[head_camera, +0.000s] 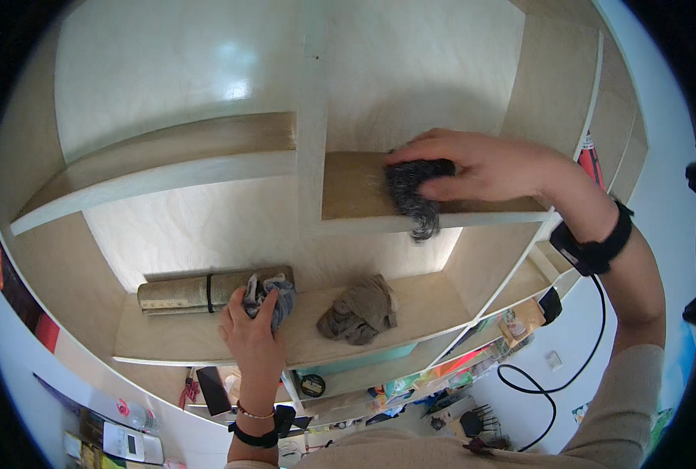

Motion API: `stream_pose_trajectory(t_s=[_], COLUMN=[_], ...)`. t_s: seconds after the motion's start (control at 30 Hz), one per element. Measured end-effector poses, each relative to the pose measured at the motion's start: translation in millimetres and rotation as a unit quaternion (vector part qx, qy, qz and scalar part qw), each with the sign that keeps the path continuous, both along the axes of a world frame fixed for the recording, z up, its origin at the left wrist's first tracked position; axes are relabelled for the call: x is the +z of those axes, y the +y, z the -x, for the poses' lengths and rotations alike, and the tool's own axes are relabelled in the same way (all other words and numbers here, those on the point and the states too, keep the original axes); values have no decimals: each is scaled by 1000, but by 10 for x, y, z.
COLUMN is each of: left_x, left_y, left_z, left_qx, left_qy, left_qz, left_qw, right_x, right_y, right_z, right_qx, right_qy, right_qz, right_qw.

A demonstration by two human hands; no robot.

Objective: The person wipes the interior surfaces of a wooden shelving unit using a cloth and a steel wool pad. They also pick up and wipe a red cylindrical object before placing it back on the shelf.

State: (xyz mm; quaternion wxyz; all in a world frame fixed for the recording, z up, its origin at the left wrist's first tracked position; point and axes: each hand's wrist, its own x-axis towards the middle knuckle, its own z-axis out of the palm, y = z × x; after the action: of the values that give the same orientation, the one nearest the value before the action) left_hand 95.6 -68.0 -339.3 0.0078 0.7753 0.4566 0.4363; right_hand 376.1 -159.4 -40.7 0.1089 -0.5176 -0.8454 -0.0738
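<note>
My left hand has its fingers around a crumpled blue-grey cloth on the middle shelf. That cloth rests against the right part of a rolled tan mat with a black band around it. Higher up, my right hand grips a dark grey fuzzy cloth over the upper right shelf. One end of this cloth hangs past the shelf's front edge and looks blurred. A bundled brown cloth lies on the middle shelf, right of my left hand, touched by neither hand.
A vertical divider and a raised left shelf frame the pale wooden cabinet. Below are a black phone-like object and a round black item. A black cable loops near my right arm.
</note>
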Motion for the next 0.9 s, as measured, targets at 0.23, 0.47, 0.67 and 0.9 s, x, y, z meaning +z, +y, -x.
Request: stream_pose_trajectory(t_s=[0.23, 0.47, 0.67, 0.9], left_x=[62, 116, 221, 1621], left_y=[54, -56, -95, -439], left_z=[109, 219, 247, 301], left_qx=[-30, -43, -82, -177], left_qy=[104, 115, 181, -40], left_qz=[-36, -42, -4, -312], left_qw=[993, 992, 980, 933], right_x=[-208, 110, -139, 31], right_y=[338, 74, 132, 386], right_z=[558, 285, 438, 440], right_qx=[-4, 41, 99, 133], right_qy=[34, -13, 64, 1], right_qz=[-143, -28, -77, 67], right_qw=[989, 999, 990, 989])
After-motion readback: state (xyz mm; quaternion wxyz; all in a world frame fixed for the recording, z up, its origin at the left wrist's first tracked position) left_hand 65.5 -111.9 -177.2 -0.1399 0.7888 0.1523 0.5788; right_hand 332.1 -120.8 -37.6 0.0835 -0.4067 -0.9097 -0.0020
